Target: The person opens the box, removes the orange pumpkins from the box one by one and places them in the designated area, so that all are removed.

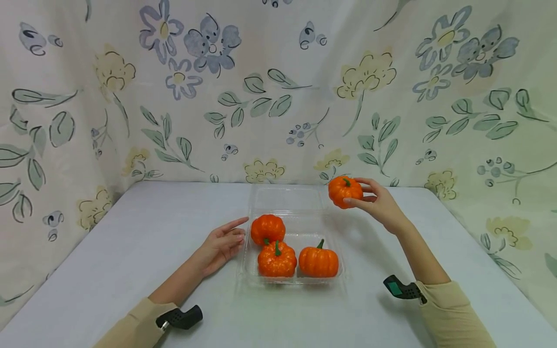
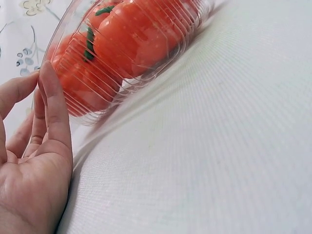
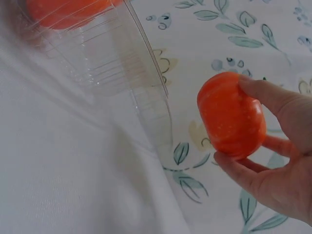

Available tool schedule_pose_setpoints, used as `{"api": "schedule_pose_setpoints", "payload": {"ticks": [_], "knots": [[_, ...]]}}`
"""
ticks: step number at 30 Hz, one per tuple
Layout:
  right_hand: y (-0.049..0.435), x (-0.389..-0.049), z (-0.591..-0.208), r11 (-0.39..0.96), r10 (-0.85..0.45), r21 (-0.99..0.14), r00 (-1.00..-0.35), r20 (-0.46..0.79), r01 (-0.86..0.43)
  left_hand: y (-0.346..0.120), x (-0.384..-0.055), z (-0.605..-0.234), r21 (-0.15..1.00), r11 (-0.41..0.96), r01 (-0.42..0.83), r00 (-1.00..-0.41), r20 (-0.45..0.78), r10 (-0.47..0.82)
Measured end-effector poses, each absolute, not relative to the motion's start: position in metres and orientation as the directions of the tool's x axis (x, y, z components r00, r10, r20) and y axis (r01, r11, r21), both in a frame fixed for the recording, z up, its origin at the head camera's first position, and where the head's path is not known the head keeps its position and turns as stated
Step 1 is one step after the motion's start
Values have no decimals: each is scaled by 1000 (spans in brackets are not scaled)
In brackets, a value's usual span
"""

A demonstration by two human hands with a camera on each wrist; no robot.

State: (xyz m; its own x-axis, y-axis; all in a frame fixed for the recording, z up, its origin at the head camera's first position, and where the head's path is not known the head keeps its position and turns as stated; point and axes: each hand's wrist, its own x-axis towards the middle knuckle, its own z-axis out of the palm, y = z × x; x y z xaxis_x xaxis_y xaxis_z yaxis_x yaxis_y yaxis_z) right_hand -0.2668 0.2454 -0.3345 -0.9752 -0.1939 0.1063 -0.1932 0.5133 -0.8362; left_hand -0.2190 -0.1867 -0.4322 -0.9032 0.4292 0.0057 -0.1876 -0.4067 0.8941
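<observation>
My right hand (image 1: pixel 383 208) grips a small orange pumpkin (image 1: pixel 341 193) with a green stem, thumb on one side and fingers on the other. It is raised at the far right of a clear plastic box (image 1: pixel 304 226). In the right wrist view, the same pumpkin (image 3: pixel 229 117) shows its smooth side. Three similar pumpkins are inside the box: one at back left (image 1: pixel 268 227), one at front left (image 1: pixel 277 261), one at front right (image 1: pixel 318 263). My left hand (image 1: pixel 222 249) rests beside the box's left side. In the left wrist view, its extended fingertips (image 2: pixel 48 73) are at the rim.
The box's clear hinged lid (image 1: pixel 287 197) lies folded back toward the table's far edge. Behind the white table (image 1: pixel 174 208) hangs a floral curtain (image 1: pixel 270 96). Each wrist carries a black strapped-on device (image 1: pixel 402 288).
</observation>
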Motion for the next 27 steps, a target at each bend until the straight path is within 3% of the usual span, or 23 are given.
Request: {"api": "schedule_pose_setpoints", "payload": {"ticks": [27], "knots": [[260, -279, -354, 536, -91, -839, -994, 53, -94, -188, -220, -433, 893, -412, -182, -898, 20, 439]]}}
